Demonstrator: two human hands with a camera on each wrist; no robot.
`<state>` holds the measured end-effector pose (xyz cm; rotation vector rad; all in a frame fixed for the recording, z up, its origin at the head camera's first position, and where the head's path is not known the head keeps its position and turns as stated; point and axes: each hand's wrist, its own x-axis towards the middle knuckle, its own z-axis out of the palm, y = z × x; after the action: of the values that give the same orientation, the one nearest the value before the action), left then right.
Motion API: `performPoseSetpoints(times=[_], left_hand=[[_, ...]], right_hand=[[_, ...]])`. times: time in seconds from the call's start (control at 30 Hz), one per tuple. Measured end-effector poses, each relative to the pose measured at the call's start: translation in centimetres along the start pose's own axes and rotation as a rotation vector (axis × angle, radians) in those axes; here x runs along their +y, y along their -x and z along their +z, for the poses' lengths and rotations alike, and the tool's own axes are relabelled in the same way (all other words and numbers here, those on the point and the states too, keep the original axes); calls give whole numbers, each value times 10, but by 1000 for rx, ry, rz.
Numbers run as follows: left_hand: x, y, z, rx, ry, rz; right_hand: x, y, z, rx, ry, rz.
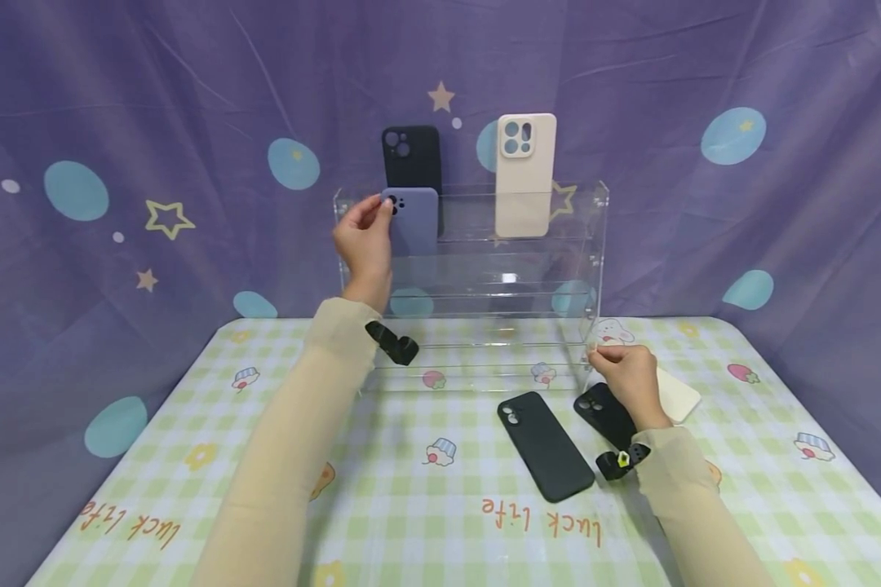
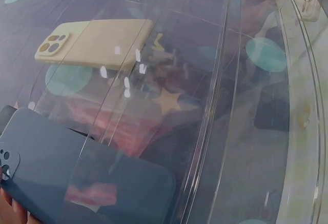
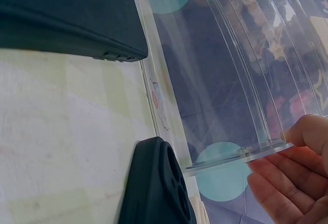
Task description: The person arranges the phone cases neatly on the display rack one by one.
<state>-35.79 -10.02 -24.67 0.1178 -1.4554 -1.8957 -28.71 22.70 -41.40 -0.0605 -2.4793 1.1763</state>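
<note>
Left grip (image 1: 365,247) pinches a lavender case (image 1: 416,224) high on the clear rack (image 1: 477,290); right grip (image 1: 630,379) pinches the rack's side.

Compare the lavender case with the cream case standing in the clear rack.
The lavender case is darker; the cream case is pale.
The left fingers pinch the lavender case, while no hand touches the cream case.
In the head view, the lavender case sits lower, in front of a black case; the cream case stands higher.
Both are upright, camera cutouts at the top.
</note>
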Motion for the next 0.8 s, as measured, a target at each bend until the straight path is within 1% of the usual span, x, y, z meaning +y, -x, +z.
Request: performPoseSetpoints(times=[0.2, 0.33, 0.5, 0.57, 0.8], left_hand=[[1, 1, -1, 1, -53, 4], [-1, 2, -3, -6, -83, -11], [-4, 2, -4, 4, -74, -9], [-6, 1, -5, 7, -76, 4], [-7, 0, -4, 3, -96, -8]], right_hand=[[-1, 0, 0, 2, -2, 1], [-1, 1, 0, 0, -5, 3], [1, 1, 0, 4, -5, -4], [1, 1, 0, 5, -3, -9], [2, -1, 0, 8, -5, -23]])
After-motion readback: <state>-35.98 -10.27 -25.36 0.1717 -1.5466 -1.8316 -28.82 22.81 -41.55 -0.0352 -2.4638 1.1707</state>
